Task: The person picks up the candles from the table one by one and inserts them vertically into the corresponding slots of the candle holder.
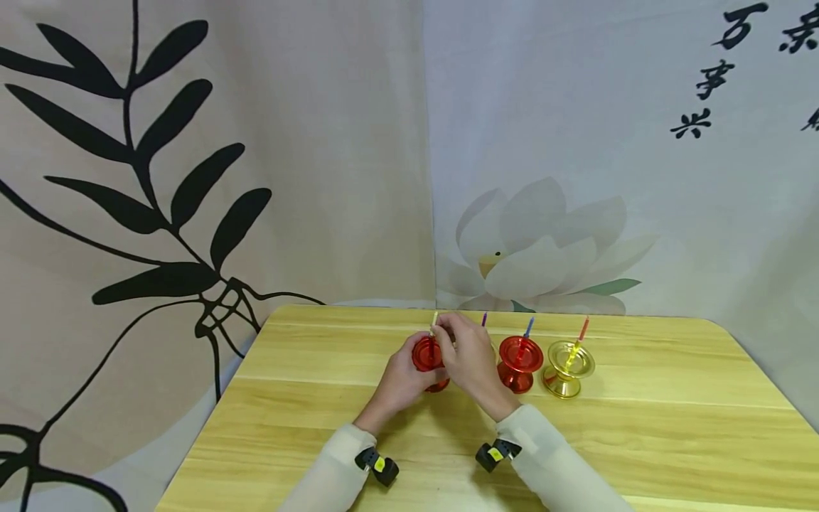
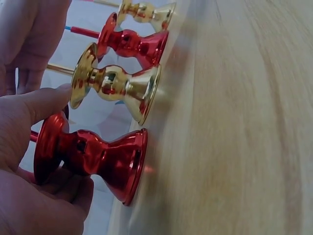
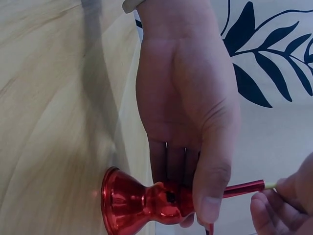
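My left hand (image 1: 403,380) grips a shiny red candle holder (image 2: 93,152) just below its dish, with the thumb on the near side. The holder stands upright on its flared foot. From its dish rises a red tube (image 3: 247,188), and out of that sticks a thin pale-yellow candle (image 3: 270,185). My right hand (image 1: 472,359) pinches the pale candle above the tube. Just to the right stands a gold candle holder (image 2: 115,83) with a purple candle (image 1: 484,318); in the head view my right hand mostly hides that holder.
Farther right in the row stand another red candle holder (image 1: 520,355) with a blue candle (image 1: 529,327) and a gold holder (image 1: 568,370) with a pinkish-red candle (image 1: 584,328). A printed curtain (image 1: 345,163) hangs behind the wooden table (image 1: 665,427).
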Available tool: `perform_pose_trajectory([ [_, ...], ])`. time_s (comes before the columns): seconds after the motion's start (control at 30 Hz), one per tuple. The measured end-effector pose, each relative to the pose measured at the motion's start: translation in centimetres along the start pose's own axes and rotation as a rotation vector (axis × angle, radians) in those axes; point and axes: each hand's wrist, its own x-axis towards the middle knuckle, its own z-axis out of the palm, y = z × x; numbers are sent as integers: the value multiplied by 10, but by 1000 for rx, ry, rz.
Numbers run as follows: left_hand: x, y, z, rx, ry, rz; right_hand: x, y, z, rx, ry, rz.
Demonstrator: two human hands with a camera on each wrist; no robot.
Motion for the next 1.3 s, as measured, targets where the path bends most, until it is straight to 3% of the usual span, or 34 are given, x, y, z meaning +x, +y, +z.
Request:
perform_pose_trajectory([
  [1.0, 1, 2, 3, 5, -7, -12, 0, 9, -1, -52, -35, -79],
  [1.3, -1, 2, 1, -9, -1, -30, -13, 3, -16, -55, -65, -36],
])
